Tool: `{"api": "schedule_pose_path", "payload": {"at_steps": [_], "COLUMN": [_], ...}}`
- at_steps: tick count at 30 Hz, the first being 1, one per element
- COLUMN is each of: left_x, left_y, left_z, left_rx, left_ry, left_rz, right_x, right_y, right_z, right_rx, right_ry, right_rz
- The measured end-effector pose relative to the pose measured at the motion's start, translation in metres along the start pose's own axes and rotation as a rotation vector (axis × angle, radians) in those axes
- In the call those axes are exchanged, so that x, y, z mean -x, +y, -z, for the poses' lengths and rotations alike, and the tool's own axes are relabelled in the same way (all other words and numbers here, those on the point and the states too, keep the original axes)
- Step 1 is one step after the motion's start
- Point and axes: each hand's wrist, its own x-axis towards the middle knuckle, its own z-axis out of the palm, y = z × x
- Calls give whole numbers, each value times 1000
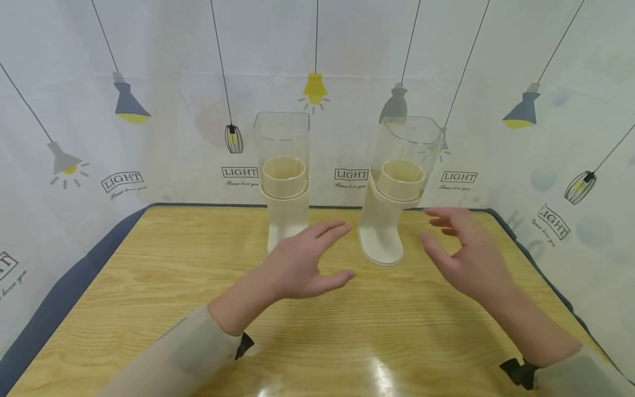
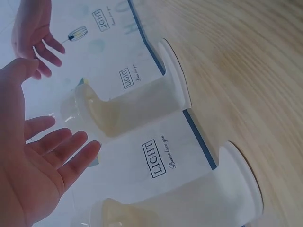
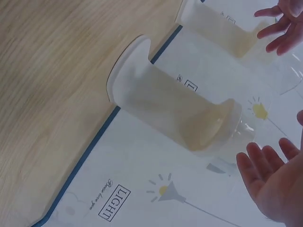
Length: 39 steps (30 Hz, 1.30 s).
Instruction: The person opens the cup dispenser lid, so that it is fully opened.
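Observation:
Two white stands with curved feet stand upright side by side near the back of the table; each carries a clear, open-topped container with a cream ring inside its lower part. My left hand, fingers apart and thumb out, is in front of the left stand and overlaps its foot in the head view. Right of the right stand, my right hand is raised with fingers loosely bent. Both palms are bare in the wrist views. The left clear container and right clear container rise above the hands.
The wooden table has a dark blue border along its back and sides. Behind it hangs a white cloth printed with lamps and the word LIGHT. Dark straps show at both sleeve cuffs.

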Motion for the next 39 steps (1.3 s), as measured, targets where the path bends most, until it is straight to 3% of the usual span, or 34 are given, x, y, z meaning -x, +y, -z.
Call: {"api": "schedule_pose_path", "payload": {"at_steps": [5,12,19,25,32,39], "left_x": [-14,-39,-65,-88,-115,-137], "left_y": [3,1,-7,-15,-27,-37], "left_z": [-3,-9,-17,-27,-36,-46], "left_rx": [70,164,203,271,359,437], "left_ry": [-9,-55,-50,-99,-115,-77], "left_rz": [22,114,165,237,304,368], "right_x": [-6,-23,-52,-75,-103,-119], "right_y": [4,0,-5,-3,0,3], "right_z": [9,20,27,23,16,7], "right_rx": [-74,-97,-87,-112,-153,-142], "right_ry": [104,207,172,125,90,62], "right_rz": [-41,-53,-149,-224,-241,-218]}}
